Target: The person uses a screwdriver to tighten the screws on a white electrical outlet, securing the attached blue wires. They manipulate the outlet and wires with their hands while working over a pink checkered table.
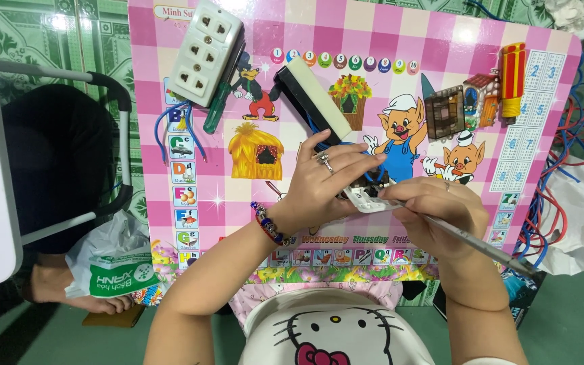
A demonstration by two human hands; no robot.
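Note:
Over a pink checked children's table (265, 142), my left hand (322, 186) grips a small white electrical socket part (368, 199) with dark wires at its back. My right hand (434, 213) holds a thin silver screwdriver (481, 247), its tip pressed at the white part's right edge. The left wrist wears a beaded bracelet (268, 223), and rings sit on the fingers. A blue wire runs from under my left hand toward the black and white box (312, 98).
A white triple socket (205, 51) with blue wires and a green-handled screwdriver (219, 105) lie at the table's upper left. A red and yellow spool (512, 81) and a small brown block (443, 111) sit upper right. Red and blue wires (562, 169) pile at the right. A plastic bag (113, 267) lies left.

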